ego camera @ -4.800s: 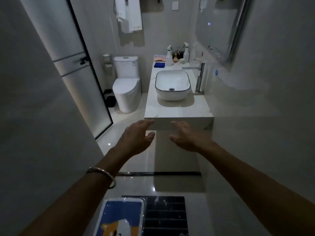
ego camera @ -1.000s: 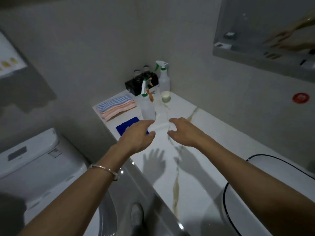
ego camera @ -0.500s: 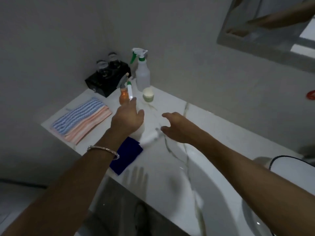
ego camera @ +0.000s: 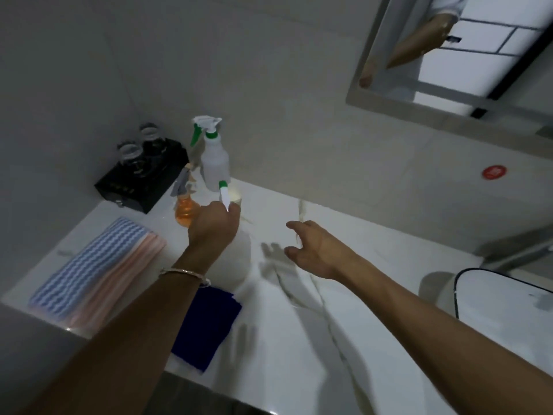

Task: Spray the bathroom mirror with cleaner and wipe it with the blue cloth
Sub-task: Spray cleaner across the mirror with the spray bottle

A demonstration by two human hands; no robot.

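My left hand (ego camera: 214,224) grips the head of a white spray bottle (ego camera: 238,260) with a green-and-white trigger; the bottle's body shows below my wrist on the white marble counter (ego camera: 287,372). A dark blue cloth (ego camera: 206,324) lies flat near the counter's front edge, partly under my left forearm. My right hand (ego camera: 311,250) hovers over the counter to the right of the bottle, fingers spread and holding nothing. The mirror (ego camera: 454,55) hangs on the wall at the upper right and reflects an arm.
A second spray bottle (ego camera: 214,157) stands by the back wall, with a small orange bottle (ego camera: 185,211) and a black box holding glasses (ego camera: 140,175) beside it. Striped blue and pink cloths (ego camera: 95,265) lie at the left. A basin (ego camera: 505,298) sits at the right.
My left hand has closed round the head of the near spray bottle. The view has tilted up, showing more of the mirror. My right hand stays spread above the counter.
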